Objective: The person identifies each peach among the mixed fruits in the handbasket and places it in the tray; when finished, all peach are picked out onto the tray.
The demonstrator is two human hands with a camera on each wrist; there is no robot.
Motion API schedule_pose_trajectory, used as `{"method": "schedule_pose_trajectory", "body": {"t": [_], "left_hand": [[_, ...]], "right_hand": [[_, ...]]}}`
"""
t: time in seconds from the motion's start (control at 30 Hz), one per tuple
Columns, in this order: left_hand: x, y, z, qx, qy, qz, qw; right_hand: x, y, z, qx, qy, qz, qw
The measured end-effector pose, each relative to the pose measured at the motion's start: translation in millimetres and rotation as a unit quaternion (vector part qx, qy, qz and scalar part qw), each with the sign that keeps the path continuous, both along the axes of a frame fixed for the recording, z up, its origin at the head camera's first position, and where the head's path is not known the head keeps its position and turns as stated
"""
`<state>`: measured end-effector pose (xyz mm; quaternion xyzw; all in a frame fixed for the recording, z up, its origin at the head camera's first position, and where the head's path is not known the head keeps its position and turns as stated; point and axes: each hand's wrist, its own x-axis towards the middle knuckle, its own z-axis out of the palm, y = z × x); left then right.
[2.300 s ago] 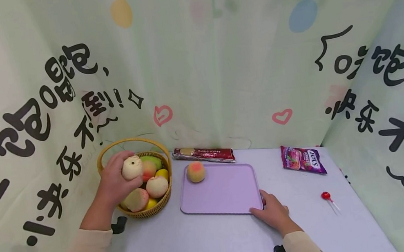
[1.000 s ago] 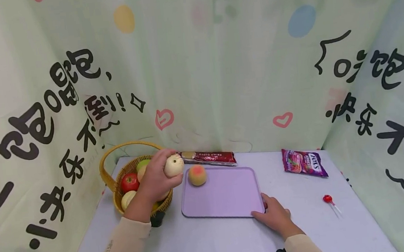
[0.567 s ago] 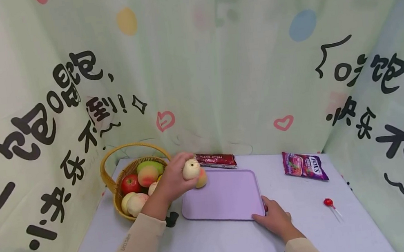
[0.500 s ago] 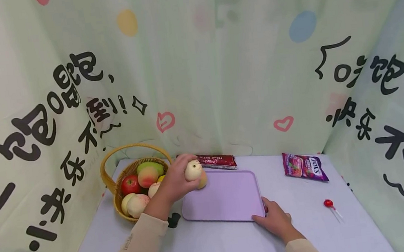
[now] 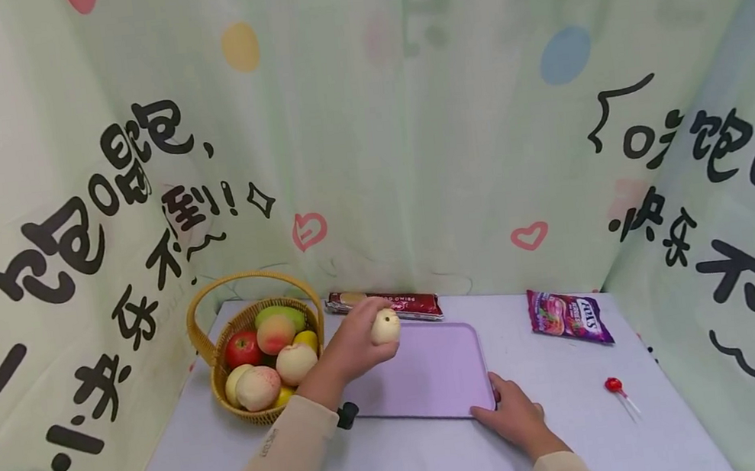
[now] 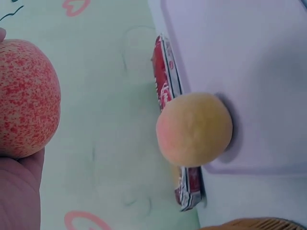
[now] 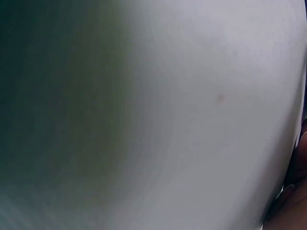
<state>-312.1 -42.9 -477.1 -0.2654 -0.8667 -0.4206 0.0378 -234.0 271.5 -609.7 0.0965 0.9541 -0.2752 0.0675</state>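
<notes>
My left fingers [image 5: 365, 317] are clamping a pale peach [image 5: 386, 327], seemingly above the purple tray [image 5: 443, 370] (another peach [image 6: 194, 129] is resting at its corner); my right fingers [image 5: 502, 390] are gripping its near right corner.

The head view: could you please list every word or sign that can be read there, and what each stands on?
"FOX'S": purple packet; its smaller print is too small to read.
"PRIMO", upside down: red packet; the next word is partly hidden.
"饱喝饱," and "快乐不", then an unclear character and "!": curtain, left side.
"吃饱喝" and "快乐不", then cut off: curtain, right side.
Left sleeve: lettering too small to read.
Tray: none seen.
</notes>
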Motion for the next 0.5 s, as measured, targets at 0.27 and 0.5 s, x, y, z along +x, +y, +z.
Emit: {"method": "schedule_pose_trajectory", "body": {"t": [0.27, 0.5], "left_hand": [[-10.7, 18.1, -10.5, -0.053, 0.009, -0.023, 0.9983], [-15.4, 30.4, -12.5, -0.079, 0.022, -0.045, 0.9956]], "right_hand": [[1.4, 0, -0.8, 0.001, 0.005, 0.000, 1.0000], [1.2, 0, 0.5, -0.003, 0.006, -0.002, 1.0000]]}}
